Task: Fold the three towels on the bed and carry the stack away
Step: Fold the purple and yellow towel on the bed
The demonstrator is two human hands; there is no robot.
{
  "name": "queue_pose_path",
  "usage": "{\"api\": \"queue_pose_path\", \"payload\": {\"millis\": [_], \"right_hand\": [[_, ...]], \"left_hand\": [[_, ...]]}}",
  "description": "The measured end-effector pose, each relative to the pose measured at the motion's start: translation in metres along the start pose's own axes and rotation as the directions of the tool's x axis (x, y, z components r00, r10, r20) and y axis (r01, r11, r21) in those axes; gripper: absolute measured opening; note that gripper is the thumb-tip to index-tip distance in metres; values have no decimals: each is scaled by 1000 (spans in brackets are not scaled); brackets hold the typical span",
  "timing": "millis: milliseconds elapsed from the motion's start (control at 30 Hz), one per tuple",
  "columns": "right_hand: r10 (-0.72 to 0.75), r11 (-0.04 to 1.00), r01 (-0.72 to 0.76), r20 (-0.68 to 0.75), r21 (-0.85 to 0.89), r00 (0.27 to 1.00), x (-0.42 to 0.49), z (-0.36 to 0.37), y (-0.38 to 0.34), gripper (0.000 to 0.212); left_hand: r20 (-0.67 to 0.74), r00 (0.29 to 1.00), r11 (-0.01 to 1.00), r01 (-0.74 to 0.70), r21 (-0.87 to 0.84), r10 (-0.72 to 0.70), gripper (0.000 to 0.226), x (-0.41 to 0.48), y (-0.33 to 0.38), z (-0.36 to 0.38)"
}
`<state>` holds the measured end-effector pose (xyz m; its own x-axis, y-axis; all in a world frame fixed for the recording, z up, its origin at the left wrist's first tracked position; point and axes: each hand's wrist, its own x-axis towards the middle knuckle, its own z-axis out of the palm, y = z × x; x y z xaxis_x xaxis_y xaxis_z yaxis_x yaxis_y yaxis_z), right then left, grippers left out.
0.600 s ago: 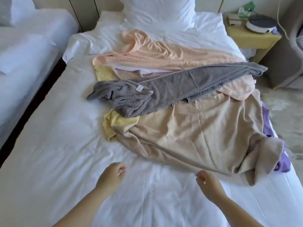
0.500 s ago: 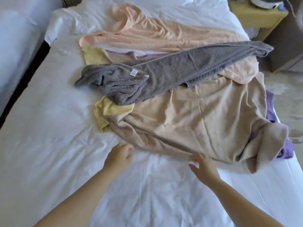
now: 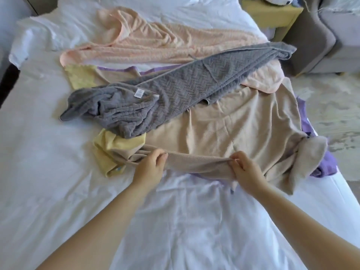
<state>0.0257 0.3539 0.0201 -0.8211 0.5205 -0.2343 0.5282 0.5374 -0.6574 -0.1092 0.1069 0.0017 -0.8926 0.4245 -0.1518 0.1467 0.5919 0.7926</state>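
Observation:
A beige towel [image 3: 233, 129] lies spread across the white bed [image 3: 48, 172], its near edge lifted. My left hand [image 3: 150, 166] pinches that edge at the left, and my right hand [image 3: 245, 170] pinches it further right, so the hem stretches between them. A grey textured towel [image 3: 175, 92] lies diagonally on top of the beige one, bunched at its left end. Behind it a peach towel [image 3: 155, 43] lies rumpled toward the pillows. Yellow cloth [image 3: 115, 147] and purple cloth [image 3: 323, 168] stick out from under the beige towel.
A yellow bedside table [image 3: 272, 14] stands at the far right with a round object on it. A grey armchair [image 3: 321, 39] sits beside it on a pale patterned floor [image 3: 335, 106]. The bed's left edge borders a dark gap [image 3: 7, 78].
Both hands reached forward from the bare sheet and took hold of the beige towel's near edge, lifting it slightly. The camera moved closer over the bed.

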Motion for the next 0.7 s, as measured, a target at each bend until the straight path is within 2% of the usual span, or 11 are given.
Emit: {"api": "queue_pose_path", "payload": {"millis": [100, 200, 333, 433, 533, 633, 667, 700], "right_hand": [[-112, 981, 116, -34, 155, 993, -5, -41, -72, 14], [-203, 950, 195, 8, 244, 979, -17, -89, -148, 10], [-330, 874, 320, -38, 365, 943, -40, -149, -233, 10], [-393, 807, 393, -94, 440, 915, -57, -180, -283, 16], [-436, 756, 462, -171, 463, 884, -69, -198, -320, 18], [-476, 717, 492, -168, 494, 863, -76, -203, -344, 15], [-490, 705, 494, -152, 509, 858, -78, -203, -349, 16], [-498, 698, 493, -143, 520, 856, -78, -202, -352, 16]], "left_hand": [[-151, 988, 998, -8, -57, -1, 18, 17, 53, -48], [-264, 964, 993, -69, -100, 41, 15, 23, 108, -116], [-390, 898, 954, -273, -125, 206, 19, 9, 183, -210], [-450, 850, 913, -376, -159, 272, 12, -10, 228, -257], [-362, 874, 895, -407, -182, 324, 5, -30, 250, -269], [-139, 893, 896, -439, -64, 427, 40, -42, 263, -252], [-49, 887, 885, -461, -68, 459, 42, -46, 268, -243], [18, 869, 865, -490, -104, 494, 33, -49, 273, -235]]}}
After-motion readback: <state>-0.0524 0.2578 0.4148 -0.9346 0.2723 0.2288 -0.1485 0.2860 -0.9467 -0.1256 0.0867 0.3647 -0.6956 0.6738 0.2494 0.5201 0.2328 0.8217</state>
